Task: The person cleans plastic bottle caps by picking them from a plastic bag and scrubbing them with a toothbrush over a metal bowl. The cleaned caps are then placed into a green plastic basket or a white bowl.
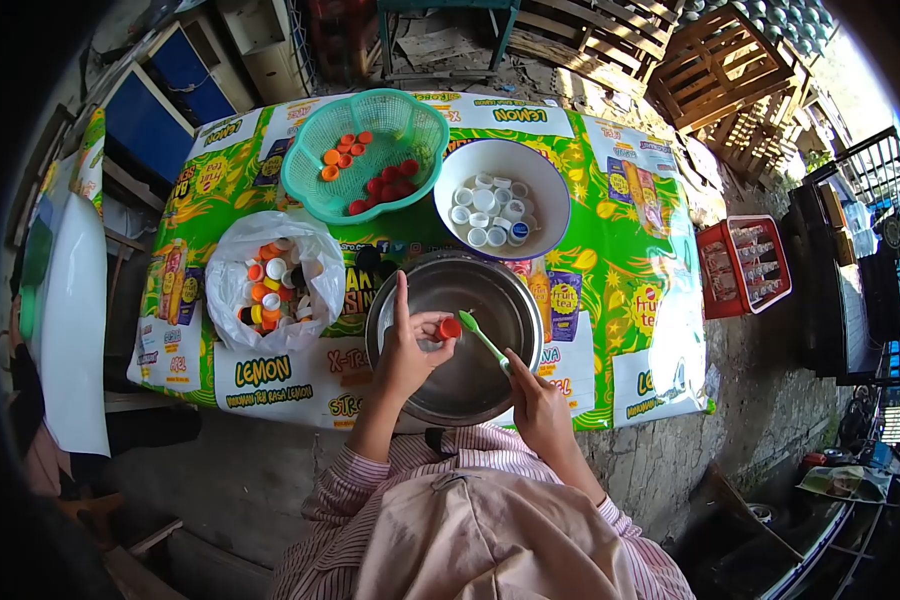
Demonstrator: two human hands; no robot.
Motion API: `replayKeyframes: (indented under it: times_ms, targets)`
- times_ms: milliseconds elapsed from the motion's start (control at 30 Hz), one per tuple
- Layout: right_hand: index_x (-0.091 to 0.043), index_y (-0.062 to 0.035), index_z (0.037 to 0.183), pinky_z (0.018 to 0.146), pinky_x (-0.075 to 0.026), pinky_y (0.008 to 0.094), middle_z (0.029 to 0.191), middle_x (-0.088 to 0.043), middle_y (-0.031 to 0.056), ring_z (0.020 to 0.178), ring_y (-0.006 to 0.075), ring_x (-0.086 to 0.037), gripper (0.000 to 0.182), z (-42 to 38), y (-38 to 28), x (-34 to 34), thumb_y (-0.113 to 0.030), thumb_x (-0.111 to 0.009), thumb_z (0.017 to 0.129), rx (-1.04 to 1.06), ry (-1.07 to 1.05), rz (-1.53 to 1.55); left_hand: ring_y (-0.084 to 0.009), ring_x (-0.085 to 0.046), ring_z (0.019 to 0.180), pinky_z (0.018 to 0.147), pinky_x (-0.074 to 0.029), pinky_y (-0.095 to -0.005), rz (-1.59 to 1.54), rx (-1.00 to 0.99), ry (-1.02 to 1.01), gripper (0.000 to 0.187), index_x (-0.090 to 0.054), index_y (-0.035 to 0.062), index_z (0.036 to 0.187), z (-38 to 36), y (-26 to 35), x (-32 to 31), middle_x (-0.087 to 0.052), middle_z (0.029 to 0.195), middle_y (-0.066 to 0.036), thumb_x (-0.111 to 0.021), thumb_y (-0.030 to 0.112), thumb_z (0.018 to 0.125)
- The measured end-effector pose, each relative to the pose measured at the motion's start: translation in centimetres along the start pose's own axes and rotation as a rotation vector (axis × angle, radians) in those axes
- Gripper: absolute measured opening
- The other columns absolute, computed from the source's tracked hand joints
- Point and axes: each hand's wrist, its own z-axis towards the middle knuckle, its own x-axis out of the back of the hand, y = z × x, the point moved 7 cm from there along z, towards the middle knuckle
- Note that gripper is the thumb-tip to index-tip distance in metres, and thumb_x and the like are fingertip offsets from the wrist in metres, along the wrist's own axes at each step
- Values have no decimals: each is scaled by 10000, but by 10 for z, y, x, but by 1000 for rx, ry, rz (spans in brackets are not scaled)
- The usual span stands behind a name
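Observation:
Over the metal basin, my left hand pinches a red bottle cap, its index finger pointing up. My right hand grips a green toothbrush, whose head is close to the cap's right side. Behind the basin, a white bowl contains several white caps. A teal plastic colander bears orange caps on its left and red caps on its right. To the left of the basin, a white plastic bag lies open with mixed caps inside.
A green printed cloth covers the table. Right of the table stands a red crate with bottles in it. Wooden pallets lean at the back right, and a black metal rack is at the far right.

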Motion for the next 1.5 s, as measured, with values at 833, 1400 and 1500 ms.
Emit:
replayKeyframes:
  times_ms: [833,1400,1500]
  targets:
    - [-445,-160,1325,489,-465,435,771,-616,152,575,338,-597,471,-7,-10,6,-119,-538,864,20,16,-41,-183,-651,842,759,-540,-291,25,-78,-17,1012,47,95,1447,1,15,9,-640,1004,-147,-655,-45,731]
    - [-433,-147,1333,530,-475,432,833,-632,191,634,356,-614,489,-11,-12,1,-55,-515,860,32,-58,35,-171,-623,880,798,-524,-275,-376,-18,-67,999,5,104,1449,-4,3,-1,-548,971,-111,-676,-34,732]
    - [-433,-143,1333,536,-476,430,832,-631,192,645,357,-617,492,-10,-11,3,-46,-513,857,37,-31,46,-161,-619,863,791,-523,-268,-391,-11,-73,999,10,105,1449,-4,5,-1,-546,959,-108,-678,-24,737]
